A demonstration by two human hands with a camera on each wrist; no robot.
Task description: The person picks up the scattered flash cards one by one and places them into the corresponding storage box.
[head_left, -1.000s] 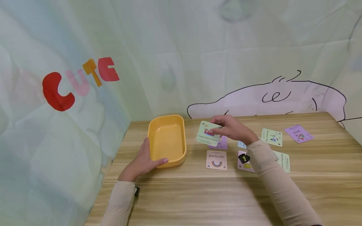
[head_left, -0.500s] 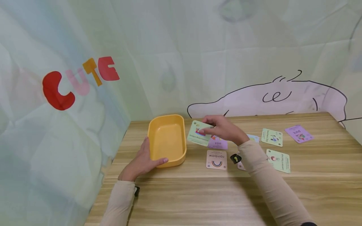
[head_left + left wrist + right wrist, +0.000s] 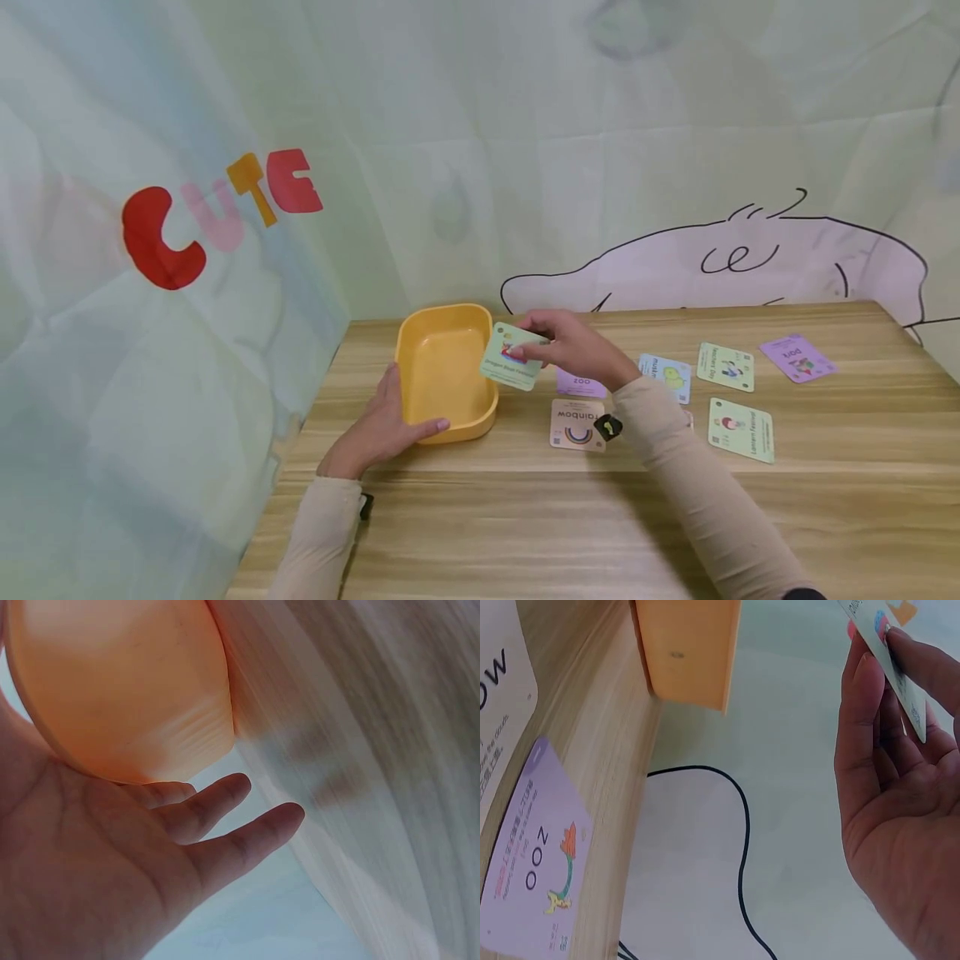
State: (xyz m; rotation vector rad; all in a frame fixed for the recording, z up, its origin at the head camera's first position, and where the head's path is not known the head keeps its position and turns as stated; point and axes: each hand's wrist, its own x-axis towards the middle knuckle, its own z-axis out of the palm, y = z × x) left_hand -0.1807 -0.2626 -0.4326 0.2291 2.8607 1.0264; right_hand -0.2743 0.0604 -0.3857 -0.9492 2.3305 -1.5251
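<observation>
Watching this from across the room, and the bit I'd worry about is the edge of that yellow tray (image 3: pixel 442 379). The green Dragon Boat Festival card (image 3: pixel 504 375) is up off the table, tilted, and looks to be about over the tray's right rim, though I can't tell how high. The right hand (image 3: pixel 570 342) has it pinched by one side, thumb on the picture. My guess is that letting go there could clip the rim and drop it outside, since it looks only partly over the tray. A loose pinch on something that flat could let it swivel too.

The left hand (image 3: pixel 378 429) is spread round the tray's near left corner, thumb along the rim, fingers apart and fairly straight, not really clamped. A decent bump might make the tray skid. And the right sleeve (image 3: pixel 675 433) passes over some cards right of the tray; if it dips it could drag the rainbow card (image 3: pixel 570 421) or the blue card (image 3: pixel 666 377).

Surface is a wood-grain table (image 3: pixel 480 517), more cards laid out farther right of the tray. Behind the tray hangs a creased pale green backdrop (image 3: pixel 420 167), CUTE lettering (image 3: pixel 247 175) up to the tray's left, a black-outlined cartoon shape (image 3: pixel 795 258) off to its right.
</observation>
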